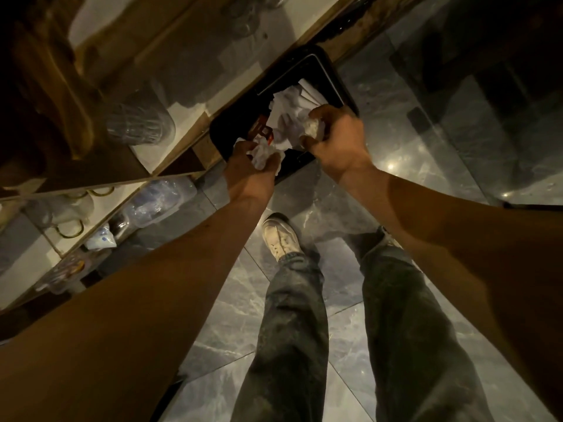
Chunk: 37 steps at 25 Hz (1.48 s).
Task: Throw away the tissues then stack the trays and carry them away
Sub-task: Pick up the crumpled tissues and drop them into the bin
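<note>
Both hands out over a black bin (pixel 338 83) on the grey marble floor (pixel 411 153), just beside wooden shelves (pixel 179 159). Left hand (pixel 249 172) closed round a crumpled white tissue (pixel 263 155); right hand (pixel 338 135) pinching a second crumpled tissue (pixel 312 127). More white paper (pixel 292 102) already lying in the bin. White shoe (pixel 280 236) and dark jeans (pixel 292 315) below.
</note>
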Available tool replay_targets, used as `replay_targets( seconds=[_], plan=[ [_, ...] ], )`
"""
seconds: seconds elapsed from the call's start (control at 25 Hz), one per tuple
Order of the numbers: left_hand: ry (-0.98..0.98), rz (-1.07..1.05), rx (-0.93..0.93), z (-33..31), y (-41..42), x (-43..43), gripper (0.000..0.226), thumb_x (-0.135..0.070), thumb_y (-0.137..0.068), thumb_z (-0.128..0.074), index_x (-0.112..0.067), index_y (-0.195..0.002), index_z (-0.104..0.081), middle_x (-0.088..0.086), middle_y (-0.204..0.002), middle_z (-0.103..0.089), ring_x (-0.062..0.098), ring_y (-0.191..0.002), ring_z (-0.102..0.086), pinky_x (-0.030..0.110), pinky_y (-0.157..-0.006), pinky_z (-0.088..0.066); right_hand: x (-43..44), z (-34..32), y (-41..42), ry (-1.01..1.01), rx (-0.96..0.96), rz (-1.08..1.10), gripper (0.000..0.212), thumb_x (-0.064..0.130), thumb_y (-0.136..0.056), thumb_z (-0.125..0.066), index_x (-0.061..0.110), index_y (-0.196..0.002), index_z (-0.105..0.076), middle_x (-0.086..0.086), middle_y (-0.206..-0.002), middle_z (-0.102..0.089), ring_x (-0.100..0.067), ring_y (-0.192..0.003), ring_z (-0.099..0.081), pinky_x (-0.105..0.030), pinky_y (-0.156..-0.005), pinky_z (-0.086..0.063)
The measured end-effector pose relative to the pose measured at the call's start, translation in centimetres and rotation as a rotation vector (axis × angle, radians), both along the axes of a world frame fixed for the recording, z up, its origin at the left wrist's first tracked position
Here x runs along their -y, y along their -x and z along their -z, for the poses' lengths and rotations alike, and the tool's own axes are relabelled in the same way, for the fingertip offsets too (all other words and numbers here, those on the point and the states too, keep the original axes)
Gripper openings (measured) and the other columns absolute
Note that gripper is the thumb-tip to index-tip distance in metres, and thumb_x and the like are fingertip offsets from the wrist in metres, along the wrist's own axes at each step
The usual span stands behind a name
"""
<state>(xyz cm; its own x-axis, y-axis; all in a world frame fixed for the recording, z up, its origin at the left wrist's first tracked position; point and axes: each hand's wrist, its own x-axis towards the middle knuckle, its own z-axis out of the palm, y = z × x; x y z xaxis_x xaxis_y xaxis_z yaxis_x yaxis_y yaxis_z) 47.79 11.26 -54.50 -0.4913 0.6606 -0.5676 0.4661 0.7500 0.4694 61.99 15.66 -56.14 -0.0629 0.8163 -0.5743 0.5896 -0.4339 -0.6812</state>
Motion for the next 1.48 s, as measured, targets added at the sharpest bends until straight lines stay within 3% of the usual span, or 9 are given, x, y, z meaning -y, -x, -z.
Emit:
replay_targets(
  seconds=[0.12,0.24,0.44,0.6,0.84,1.08,1.2,1.48],
  plan=[
    [-0.041,-0.047,0.010,0.6,-0.1,-0.2,0.044,-0.015,-0.085,-0.072,-0.003,-0.123,-0.055,0.012,-0.127,-0.059,0.012,-0.100,-0.055,-0.003,-0.058,-0.040,0.3,0.3,0.3,-0.027,-0.029,0.035,0.040,0.018,-0.084,-0.074,0.016,-0.122,-0.061,-0.014,-0.134,-0.047,-0.027,-0.111,-0.058,-0.028,-0.093,-0.050],
    [-0.076,-0.017,-0.026,1.1,0.0,-0.4,0.044,-0.021,-0.086,-0.070,-0.004,-0.124,-0.055,0.012,-0.125,-0.062,0.021,-0.108,-0.061,-0.002,-0.064,-0.039,0.3,0.3,0.5,-0.053,-0.085,0.058,0.047,0.019,-0.080,-0.079,0.016,-0.124,-0.061,-0.014,-0.132,-0.045,-0.028,-0.110,-0.060,-0.035,-0.094,-0.052],
    [-0.085,0.060,0.009,1.1,0.2,0.3,0.040,-0.018,-0.089,-0.066,-0.003,-0.124,-0.055,0.014,-0.125,-0.063,0.023,-0.114,-0.060,-0.003,-0.074,-0.038,0.7,0.1,0.5,-0.037,-0.074,0.043,0.056,0.021,-0.082,-0.077,0.018,-0.133,-0.053,-0.013,-0.136,-0.045,-0.028,-0.117,-0.055,-0.036,-0.098,-0.050],
    [-0.040,0.060,0.002,0.9,0.4,1.3,0.040,-0.023,-0.093,-0.060,-0.005,-0.128,-0.054,0.015,-0.131,-0.059,0.027,-0.119,-0.057,0.027,-0.100,-0.043,1.5,-0.2,0.1,-0.012,-0.050,0.050,0.051,0.015,-0.085,-0.072,0.014,-0.132,-0.053,-0.013,-0.136,-0.046,-0.020,-0.107,-0.058,-0.019,-0.093,-0.045],
    [-0.085,0.123,0.000,-2.2,0.1,2.3,0.035,-0.022,-0.096,-0.056,0.000,-0.123,-0.058,0.018,-0.128,-0.060,0.028,-0.119,-0.055,0.029,-0.100,-0.041,3.2,-3.0,-1.4,-0.104,-0.028,-0.009,0.038,0.015,-0.091,-0.063,0.005,-0.127,-0.054,-0.014,-0.126,-0.052,-0.026,-0.112,-0.056,-0.031,-0.096,-0.047],
    [-0.065,0.259,0.073,-7.9,-1.4,3.6,0.040,-0.034,-0.099,-0.047,-0.010,-0.131,-0.051,0.014,-0.129,-0.057,0.025,-0.115,-0.056,0.038,-0.097,-0.047,4.4,-8.6,-3.2,-0.167,0.018,-0.173,0.043,0.028,-0.097,-0.053,0.011,-0.136,-0.048,-0.012,-0.129,-0.049,-0.026,-0.117,-0.052,-0.038,-0.098,-0.045],
    [-0.091,0.368,0.044,-11.1,-2.2,4.6,0.040,-0.036,-0.099,-0.044,-0.011,-0.131,-0.051,0.014,-0.130,-0.054,0.027,-0.117,-0.054,0.040,-0.098,-0.045,5.2,-12.1,-4.6,-0.235,0.046,-0.298,0.038,0.029,-0.098,-0.050,0.010,-0.130,-0.050,-0.012,-0.123,-0.051,-0.028,-0.113,-0.052,-0.043,-0.093,-0.046],
    [-0.134,0.534,-0.044,-20.4,-4.5,9.0,0.044,-0.039,-0.100,-0.039,-0.013,-0.134,-0.048,0.012,-0.131,-0.049,0.028,-0.119,-0.049,0.040,-0.097,-0.042,8.2,-21.2,-8.8,-0.283,0.211,-0.662,0.048,0.034,-0.099,-0.046,0.012,-0.141,-0.042,-0.013,-0.136,-0.047,-0.035,-0.121,-0.046,-0.046,-0.097,-0.042]
  ],
)
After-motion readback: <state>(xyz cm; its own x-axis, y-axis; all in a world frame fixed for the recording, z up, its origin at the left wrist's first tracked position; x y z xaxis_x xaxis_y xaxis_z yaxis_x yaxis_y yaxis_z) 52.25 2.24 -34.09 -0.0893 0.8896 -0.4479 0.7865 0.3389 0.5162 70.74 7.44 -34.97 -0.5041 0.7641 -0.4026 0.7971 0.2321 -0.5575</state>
